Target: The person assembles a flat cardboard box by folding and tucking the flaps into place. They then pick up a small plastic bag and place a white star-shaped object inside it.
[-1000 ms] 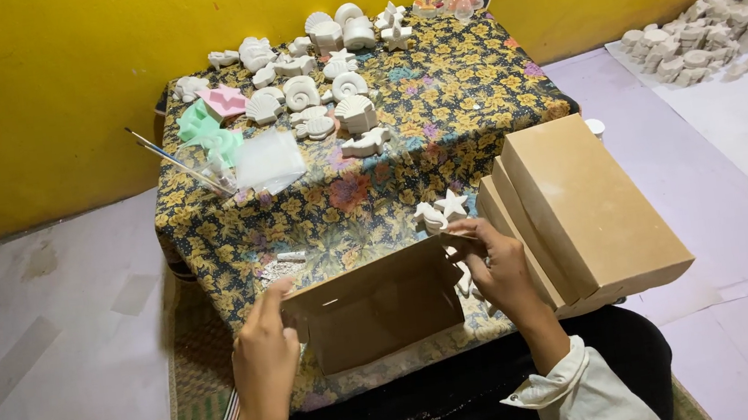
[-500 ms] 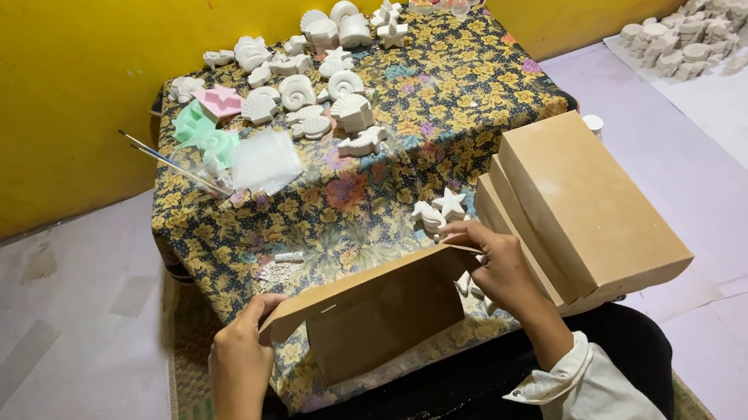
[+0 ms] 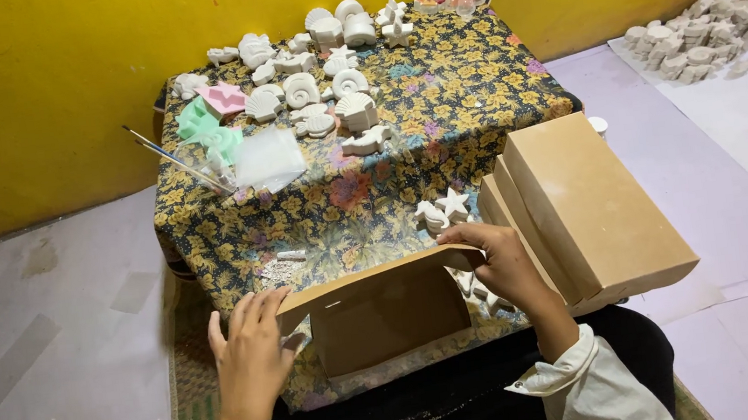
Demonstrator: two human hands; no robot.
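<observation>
Since a second ago the cardboard box blank [image 3: 386, 316] has come up off the tablecloth and now stands more upright, its top flap folded over toward the table, and the left hand [image 3: 251, 365] has slid from poking at the lower left corner to lying flat against the left end.

Left hand is spread open, fingers pressed on the flap at about 9 o'clock of the blank, more pushing than gripping. Right hand [image 3: 504, 265] is curled over the top right corner at roughly 2 o'clock, thumb and fingers pinching the folded edge, so that one's actually grasping it. The blank sits at the near edge of the floral tablecloth [image 3: 438, 109], right in front of the person.

Just beside the right hand at 3 o'clock is a stack of closed brown boxes [image 3: 589, 204], tilted. A couple of white star casts [image 3: 447, 206] sit at 12 o'clock from that hand. Further up the table: lots of white shell casts [image 3: 323, 89], pink and green moulds [image 3: 211, 116], a clear plastic bag [image 3: 269, 156], thin brushes [image 3: 166, 154]. More white casts are piled on the floor [image 3: 710, 26] at the far right.
</observation>
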